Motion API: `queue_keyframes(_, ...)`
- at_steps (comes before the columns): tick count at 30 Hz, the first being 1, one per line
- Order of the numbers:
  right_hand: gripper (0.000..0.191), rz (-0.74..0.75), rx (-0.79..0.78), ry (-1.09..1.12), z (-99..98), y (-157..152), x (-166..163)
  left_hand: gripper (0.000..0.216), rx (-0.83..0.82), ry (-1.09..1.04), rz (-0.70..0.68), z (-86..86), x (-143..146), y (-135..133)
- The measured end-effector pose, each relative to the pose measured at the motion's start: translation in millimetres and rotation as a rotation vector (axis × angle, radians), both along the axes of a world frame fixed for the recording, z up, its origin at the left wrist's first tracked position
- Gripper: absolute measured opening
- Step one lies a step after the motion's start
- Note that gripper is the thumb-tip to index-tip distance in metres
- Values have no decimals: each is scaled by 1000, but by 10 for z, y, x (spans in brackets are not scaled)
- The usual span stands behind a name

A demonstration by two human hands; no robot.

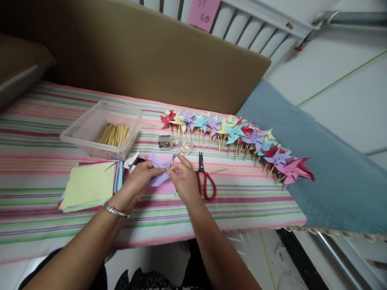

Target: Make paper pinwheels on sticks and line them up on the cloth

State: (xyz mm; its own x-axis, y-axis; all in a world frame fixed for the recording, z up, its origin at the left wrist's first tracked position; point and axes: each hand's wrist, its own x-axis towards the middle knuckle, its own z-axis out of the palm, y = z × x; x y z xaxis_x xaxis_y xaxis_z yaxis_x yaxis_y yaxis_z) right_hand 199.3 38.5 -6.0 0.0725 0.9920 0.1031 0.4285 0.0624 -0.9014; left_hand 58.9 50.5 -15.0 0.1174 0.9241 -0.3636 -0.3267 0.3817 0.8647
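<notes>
A purple paper pinwheel (159,179), its corners folded inward, is held up over the table between my two hands. My left hand (142,176) pinches its left side, thumb near the centre. At the centre, the thumb and forefinger of my right hand (184,179) press on the folded tips; any pin there is too small to make out. Below lies a pink sheet of paper (165,188). Scissors with red handles (206,185) rest right of my right hand, beside a thin wooden stick (220,170). A stack of coloured paper (87,187) lies left of my left hand.
Behind stands a clear plastic box (87,135) of wooden sticks (114,134). A small box of metal pins (165,142) and a round clear container (185,146) sit mid-table. Finished pinwheels (236,131) line the back right. A brown board (157,52) rises behind the striped cloth (169,229).
</notes>
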Motion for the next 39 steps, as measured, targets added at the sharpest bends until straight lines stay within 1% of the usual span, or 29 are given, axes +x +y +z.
queue_keyframes(4, 5, -5, -41, 31, -2, 7, 5, 13, -3, -21, -12, 8, 1, 0)
queue_keyframes(14, 5, -10, -61, 114, -23, 22, 6, 18, -5, -41, -19, -6, -5, -2)
queue_keyframes(21, 6, -20, -68, 80, -41, 34, -10, 19, 21, 18, -13, 0, 4, -12)
queue_keyframes(24, 7, -11, -42, 54, -69, 30, -29, 20, 35, 82, 37, -17, 14, -10)
queue_keyframes(27, 7, 6, -37, 75, -79, 18, -39, 19, 29, 97, 95, -29, 6, 5)
queue_keyframes(29, 11, -8, -61, 160, -74, 15, -31, 18, 7, 59, 100, -20, -15, 21)
queue_keyframes(32, 24, -47, -126, 401, -64, 29, -1, 13, -1, -19, 81, 19, -58, 40)
queue_keyframes(35, 33, -53, -254, 608, -63, 51, 18, 10, 8, -69, 71, 63, -79, 40)
queue_keyframes(37, 33, -15, -335, 684, -71, 61, 12, 11, 14, -93, 56, 76, -71, 30)
queue_keyframes(39, 30, 60, -380, 742, -86, 63, -7, 14, 17, -92, 40, 68, -48, 17)
